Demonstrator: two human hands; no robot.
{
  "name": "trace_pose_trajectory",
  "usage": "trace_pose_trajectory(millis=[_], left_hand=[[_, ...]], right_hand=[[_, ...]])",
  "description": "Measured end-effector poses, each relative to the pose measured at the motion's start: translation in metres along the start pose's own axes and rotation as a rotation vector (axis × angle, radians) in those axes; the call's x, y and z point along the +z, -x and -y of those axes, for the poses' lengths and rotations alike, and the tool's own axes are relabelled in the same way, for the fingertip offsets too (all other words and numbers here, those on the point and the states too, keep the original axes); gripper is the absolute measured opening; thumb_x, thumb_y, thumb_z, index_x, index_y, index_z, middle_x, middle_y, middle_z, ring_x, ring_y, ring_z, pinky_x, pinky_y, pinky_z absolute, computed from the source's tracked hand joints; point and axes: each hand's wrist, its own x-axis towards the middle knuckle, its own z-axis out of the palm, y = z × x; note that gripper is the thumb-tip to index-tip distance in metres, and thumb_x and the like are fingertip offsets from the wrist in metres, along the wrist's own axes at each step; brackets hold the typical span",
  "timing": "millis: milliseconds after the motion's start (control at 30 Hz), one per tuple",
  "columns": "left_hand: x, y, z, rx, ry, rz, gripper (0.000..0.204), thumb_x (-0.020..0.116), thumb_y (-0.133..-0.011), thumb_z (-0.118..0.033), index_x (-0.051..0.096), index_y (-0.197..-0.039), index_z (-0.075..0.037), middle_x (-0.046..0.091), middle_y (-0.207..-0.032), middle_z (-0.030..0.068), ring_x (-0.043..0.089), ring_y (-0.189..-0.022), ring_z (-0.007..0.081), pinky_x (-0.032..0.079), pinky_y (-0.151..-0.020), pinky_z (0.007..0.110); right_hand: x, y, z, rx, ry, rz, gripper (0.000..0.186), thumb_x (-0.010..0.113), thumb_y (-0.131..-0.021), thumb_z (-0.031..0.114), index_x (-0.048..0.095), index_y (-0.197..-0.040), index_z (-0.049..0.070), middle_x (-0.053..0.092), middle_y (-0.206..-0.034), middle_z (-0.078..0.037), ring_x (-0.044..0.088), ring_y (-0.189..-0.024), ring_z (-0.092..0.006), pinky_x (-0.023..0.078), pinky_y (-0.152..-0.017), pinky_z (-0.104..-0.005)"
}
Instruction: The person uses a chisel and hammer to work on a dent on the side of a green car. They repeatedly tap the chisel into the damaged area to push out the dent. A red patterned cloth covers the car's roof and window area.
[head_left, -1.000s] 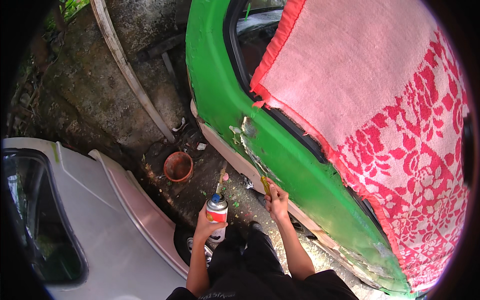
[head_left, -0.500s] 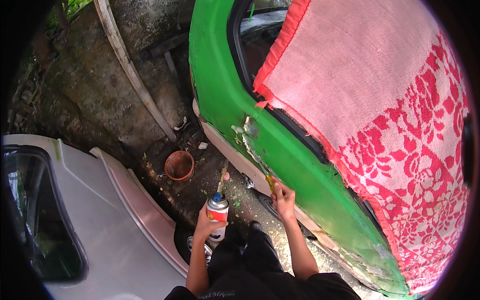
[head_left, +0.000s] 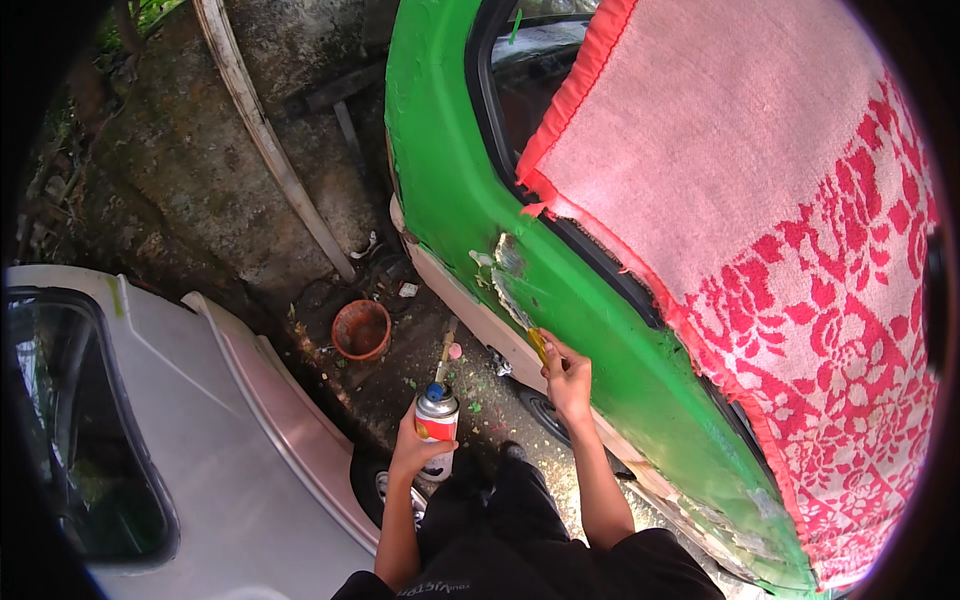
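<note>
In my left hand [head_left: 406, 448] is a gas torch [head_left: 437, 428], a red and white can with a blue head and a long brass-coloured nozzle pointing away from me. My fingers wrap around the can. My right hand [head_left: 568, 384] grips a scraper [head_left: 538, 345] by its yellow handle. Its thin blade lies along the side of a green car [head_left: 600, 350], at the lower end of a strip of lifted, peeling paint [head_left: 503, 290]. A bare, dull patch [head_left: 509, 254] shows at the strip's top. The torch nozzle is apart from the panel.
A pink and red patterned cloth [head_left: 740, 180] covers the green car's window and roof at right. On the left stands a silver-grey car [head_left: 220, 430]. Between them on the ground is a terracotta pot [head_left: 361, 330], with paint flakes around. A long pale strip [head_left: 262, 135] leans behind.
My right hand has pushed the scraper forward and slightly left, farther up the peeling strip. The left hand and torch stay nearly in place. The whole view has shifted a little.
</note>
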Motion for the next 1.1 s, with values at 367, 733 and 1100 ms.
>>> trace_pose_trajectory(millis=[367, 733, 1100], left_hand=[[-0.002, -0.006, 0.006, -0.013, -0.019, 0.015, 0.072, 0.090, -0.055, -0.006, 0.057, -0.119, -0.005, 0.066, -0.107, 0.0039, 0.063, -0.098, 0.0150, 0.049, -0.092, 0.032], [-0.006, -0.010, 0.003, -0.014, 0.002, 0.009, 0.072, 0.089, -0.056, -0.005, 0.056, -0.121, -0.004, 0.065, -0.107, 0.0039, 0.063, -0.101, 0.0154, 0.049, -0.093, 0.032], [-0.015, -0.008, 0.008, -0.044, 0.095, -0.018, 0.073, 0.088, -0.055, -0.002, 0.056, -0.121, -0.005, 0.065, -0.106, 0.0027, 0.063, -0.098, 0.0146, 0.049, -0.091, 0.031]], right_hand=[[-0.011, 0.004, 0.028, 0.134, 0.188, 0.069, 0.027, 0.056, -0.104, 0.015, 0.071, -0.123, 0.004, 0.056, -0.069, 0.002, 0.045, -0.059, -0.0051, 0.042, -0.055, -0.0235], [-0.023, 0.011, 0.045, -0.251, 0.598, 0.120, 0.032, 0.067, -0.090, -0.003, 0.072, -0.120, 0.005, 0.072, -0.095, -0.023, 0.067, -0.069, -0.0233, 0.053, -0.065, -0.0357], [-0.030, -0.003, 0.041, -0.414, 0.682, 0.108, 0.032, 0.069, -0.089, 0.003, 0.073, -0.120, 0.010, 0.072, -0.096, -0.022, 0.070, -0.073, -0.0324, 0.054, -0.069, -0.0383]])
